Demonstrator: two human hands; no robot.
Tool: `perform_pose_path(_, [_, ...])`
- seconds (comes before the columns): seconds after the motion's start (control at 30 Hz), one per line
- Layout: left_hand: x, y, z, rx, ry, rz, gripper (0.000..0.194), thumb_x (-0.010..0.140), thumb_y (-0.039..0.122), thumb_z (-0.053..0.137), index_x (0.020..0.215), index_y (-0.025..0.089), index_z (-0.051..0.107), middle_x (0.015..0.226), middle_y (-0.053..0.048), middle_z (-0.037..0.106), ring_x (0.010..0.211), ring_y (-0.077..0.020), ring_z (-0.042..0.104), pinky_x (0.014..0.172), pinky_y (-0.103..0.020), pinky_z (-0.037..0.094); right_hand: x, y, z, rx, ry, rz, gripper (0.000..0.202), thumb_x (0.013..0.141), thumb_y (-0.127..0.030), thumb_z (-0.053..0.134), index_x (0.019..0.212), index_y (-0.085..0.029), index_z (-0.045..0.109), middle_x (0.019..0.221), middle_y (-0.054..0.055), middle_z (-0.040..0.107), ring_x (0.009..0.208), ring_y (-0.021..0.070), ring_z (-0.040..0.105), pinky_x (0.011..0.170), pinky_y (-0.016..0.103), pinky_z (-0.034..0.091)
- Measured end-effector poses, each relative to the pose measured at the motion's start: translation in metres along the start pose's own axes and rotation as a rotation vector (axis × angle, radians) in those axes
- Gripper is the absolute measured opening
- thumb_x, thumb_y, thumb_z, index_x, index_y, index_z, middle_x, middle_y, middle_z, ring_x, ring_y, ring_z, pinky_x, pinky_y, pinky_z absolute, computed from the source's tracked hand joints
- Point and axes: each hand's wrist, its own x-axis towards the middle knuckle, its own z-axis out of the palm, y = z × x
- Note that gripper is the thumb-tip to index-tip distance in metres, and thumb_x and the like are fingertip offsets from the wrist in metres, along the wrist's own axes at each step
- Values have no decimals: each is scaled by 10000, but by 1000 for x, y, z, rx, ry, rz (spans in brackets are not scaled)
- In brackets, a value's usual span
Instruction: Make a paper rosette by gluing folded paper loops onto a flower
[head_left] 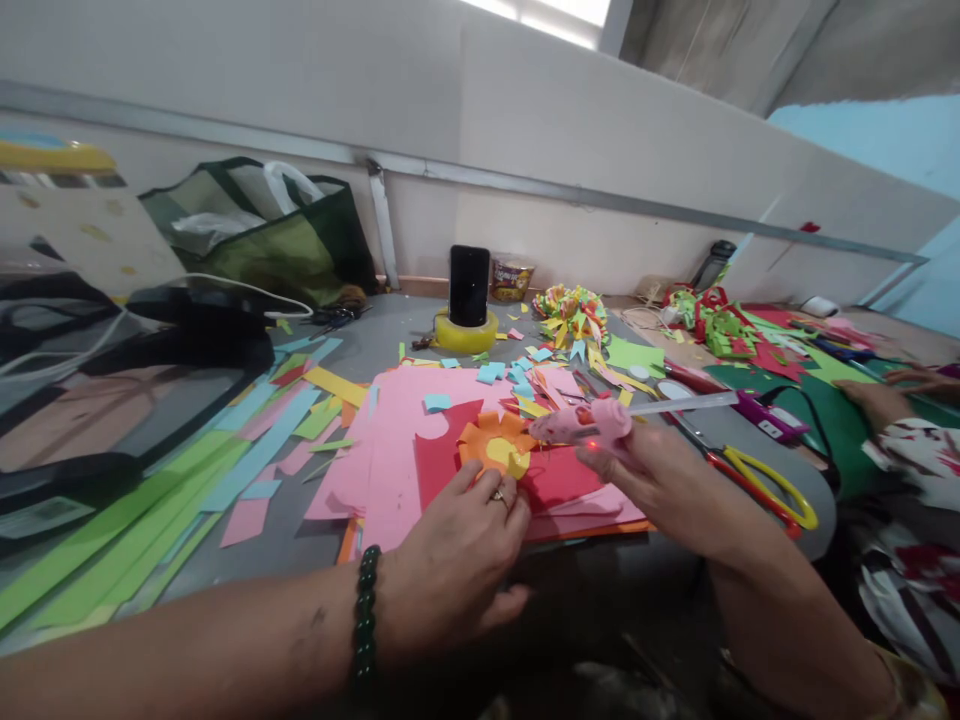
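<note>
An orange paper flower (493, 437) with a yellow round centre lies on a red paper sheet (436, 478), on top of pink sheets (388, 440). My left hand (474, 535) holds the flower's near edge with bent fingertips; the thumb sticks out below. In my right hand (664, 480) is a pink hot glue gun (600, 420), with a clear glue stick (686, 403) poking from its back. Its nozzle points left, close to the flower's right petals; whether it touches them I cannot tell. A small red light glows near the grip.
Scissors (772, 485) with red and yellow handles lie right of my right hand. Green and blue paper strips (172, 510) cover the left side. Behind stand a phone (469, 285) on a yellow tape roll (465, 333) and a paper-strip bundle (574, 315). A co-worker's hand (874, 405) is far right.
</note>
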Motion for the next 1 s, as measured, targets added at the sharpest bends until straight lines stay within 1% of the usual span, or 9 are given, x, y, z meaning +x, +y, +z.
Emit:
perform_pose_path(0.13, [0, 0, 1, 7, 9, 8, 588, 850, 539, 651, 1173, 49, 678, 1137, -214, 716, 1058, -343, 637, 997, -464, 448, 7, -5, 5, 7, 23, -12, 353, 1012, -423, 434, 896, -201, 684, 819, 59, 694, 785, 194, 646, 744, 308, 515])
perform_pose_path(0.23, [-1, -1, 1, 0, 8, 17, 550, 846, 527, 655, 1132, 58, 695, 1135, -221, 715, 1064, -348, 636, 1002, -471, 444, 14, -9, 8, 13, -52, -70, 336, 1005, -344, 429, 820, -211, 675, 758, 63, 674, 768, 202, 641, 742, 310, 513])
perform_pose_path(0.4, [-1, -1, 1, -19, -7, 0, 589, 841, 537, 664, 1181, 56, 675, 1156, -216, 708, 1082, -351, 625, 1007, -471, 443, 11, -10, -6, 203, -107, -149, 366, 1000, -362, 418, 769, -232, 670, 706, 43, 647, 768, 201, 641, 733, 297, 525])
perform_pose_path(0.47, [0, -1, 1, -39, -29, -12, 597, 839, 544, 666, 1188, 60, 670, 1135, -208, 711, 1066, -348, 627, 1000, -473, 449, 1, -8, -14, 259, -19, -77, 415, 982, -466, 456, 702, -225, 647, 601, 16, 585, 609, 174, 579, 595, 281, 502])
perform_pose_path(0.57, [0, -1, 1, -69, -51, -23, 573, 857, 529, 649, 1195, 66, 669, 1152, -214, 704, 1070, -351, 628, 989, -484, 462, -20, 0, -24, 407, 202, 63, 524, 914, -615, 527, 583, -213, 584, 455, -21, 460, 401, 115, 402, 383, 255, 347])
perform_pose_path(0.67, [-1, -1, 2, -85, -56, -43, 538, 876, 483, 638, 1224, 74, 666, 1214, -218, 692, 1108, -369, 624, 994, -513, 470, -37, 15, -34, 493, 506, 148, 584, 842, -663, 598, 477, -216, 504, 468, 9, 504, 367, 89, 355, 344, 252, 278])
perform_pose_path(0.8, [-2, 0, 3, -65, -67, -44, 573, 888, 476, 613, 1290, 69, 648, 1259, -235, 682, 1151, -403, 615, 996, -561, 478, -45, 52, -57, 339, 848, 412, 485, 632, -661, 741, 513, -225, 565, 476, 15, 527, 415, 129, 434, 372, 269, 350])
perform_pose_path(0.9, [-3, -1, 5, -57, -80, -37, 581, 889, 474, 599, 1308, 74, 647, 1261, -242, 685, 1155, -416, 622, 982, -577, 493, -46, 91, -75, 180, 874, 604, 482, 534, -655, 746, 476, -236, 516, 431, -9, 466, 408, 129, 410, 380, 278, 349])
perform_pose_path(1.0, [-2, -3, 7, -31, -70, -35, 574, 887, 465, 594, 1306, 79, 655, 1261, -248, 687, 1150, -425, 632, 967, -588, 505, -46, 126, -85, 16, 701, 752, 478, 630, -562, 708, 405, -250, 424, 372, -30, 367, 393, 113, 345, 392, 277, 294])
